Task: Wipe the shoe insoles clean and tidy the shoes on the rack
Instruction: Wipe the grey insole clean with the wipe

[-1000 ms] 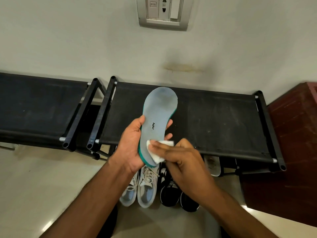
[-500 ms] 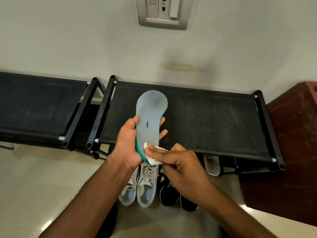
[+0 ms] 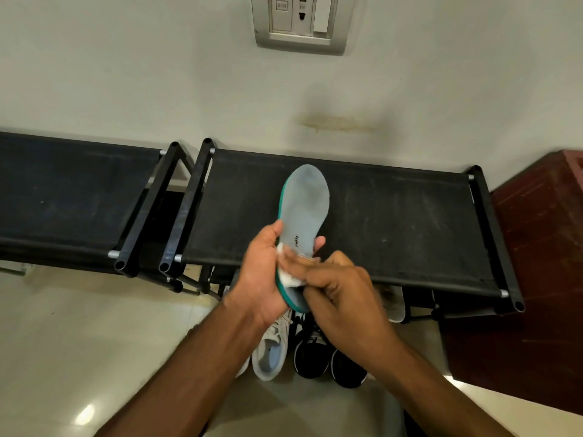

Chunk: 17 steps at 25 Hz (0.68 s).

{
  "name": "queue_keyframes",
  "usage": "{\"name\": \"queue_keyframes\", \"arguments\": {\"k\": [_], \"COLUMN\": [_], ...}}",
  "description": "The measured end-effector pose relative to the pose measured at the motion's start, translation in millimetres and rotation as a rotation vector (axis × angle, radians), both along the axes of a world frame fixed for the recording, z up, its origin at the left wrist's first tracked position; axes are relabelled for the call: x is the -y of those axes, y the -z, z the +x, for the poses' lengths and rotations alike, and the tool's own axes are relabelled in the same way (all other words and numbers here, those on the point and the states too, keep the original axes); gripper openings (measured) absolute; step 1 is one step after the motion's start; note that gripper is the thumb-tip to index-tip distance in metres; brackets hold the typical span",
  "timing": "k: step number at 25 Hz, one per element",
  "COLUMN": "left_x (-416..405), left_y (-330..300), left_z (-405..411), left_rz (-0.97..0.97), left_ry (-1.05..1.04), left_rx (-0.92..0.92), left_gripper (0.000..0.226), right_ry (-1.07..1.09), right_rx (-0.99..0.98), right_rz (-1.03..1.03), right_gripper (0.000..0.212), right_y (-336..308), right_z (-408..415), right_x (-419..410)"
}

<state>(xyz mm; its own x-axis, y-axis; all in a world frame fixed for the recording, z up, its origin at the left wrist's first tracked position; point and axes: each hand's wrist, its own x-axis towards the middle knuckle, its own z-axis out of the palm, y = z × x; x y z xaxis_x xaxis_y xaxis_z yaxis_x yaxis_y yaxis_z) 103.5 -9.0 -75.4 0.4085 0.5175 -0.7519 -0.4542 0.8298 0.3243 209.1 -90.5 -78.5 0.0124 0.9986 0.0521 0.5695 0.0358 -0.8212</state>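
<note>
A pale grey insole (image 3: 304,203) with a teal edge points away from me, above the black fabric shoe rack (image 3: 394,228). My left hand (image 3: 262,275) grips its heel end from the left side. My right hand (image 3: 340,294) presses a small white wipe (image 3: 288,279) against the heel part of the insole; most of the wipe is hidden under my fingers. Below my hands, on the floor, stand a grey-white sneaker pair (image 3: 271,351) and a black sneaker pair (image 3: 328,357).
A second black rack (image 3: 63,197) stands to the left, close beside the first. A white shoe (image 3: 394,304) shows under the right rack. A dark red wooden cabinet (image 3: 536,279) is at the right. A wall socket (image 3: 301,23) sits above. Pale tiled floor (image 3: 79,342) lies at the left.
My right hand with the wipe has slid left across the insole's heel toward my left palm. The insole has tilted so its toe points straighter away.
</note>
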Motion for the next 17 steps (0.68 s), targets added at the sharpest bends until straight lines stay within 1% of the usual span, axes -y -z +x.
{"name": "queue_keyframes", "arguments": {"k": [2,4,7,9,10,13,15,17], "left_x": [-8.6,-10.4,2.8,8.3,7.0,-6.0,-13.1,-17.2], "left_y": [-0.5,-1.4,-2.7,-3.0,-3.0,-3.0,-3.6,-1.8], "left_z": [-9.4,-12.4,-0.9,5.9,6.3,-2.9,-11.2,-15.3], "left_rz": [0.018,0.025,-0.013,-0.029,-0.024,0.021,0.040,0.057], "left_ry": [-0.034,-0.046,0.010,0.033,0.023,-0.036,-0.063,-0.113], "left_rx": [-0.015,-0.022,0.019,0.042,0.043,0.001,0.004,0.028], "left_gripper": [0.047,0.049,0.051,0.052,0.051,0.049,0.050,0.049], "right_ry": [-0.124,-0.159,-0.047,0.035,0.039,-0.071,-0.143,-0.154], "right_rx": [-0.019,-0.030,0.059,0.097,0.097,0.047,0.022,0.029], "right_rz": [0.001,0.020,0.090,0.076,0.059,0.041,0.085,0.145], "right_gripper": [0.050,0.049,0.042,0.043,0.045,0.045,0.046,0.047], "right_y": [-4.5,-3.9,1.2,4.1,4.4,0.2,-2.8,-2.0], "right_z": [-2.8,-0.2,5.4,6.1,5.4,0.8,-3.2,-6.0], "right_x": [3.7,2.1,-1.5,-2.1,-1.7,3.7,8.3,10.7]}}
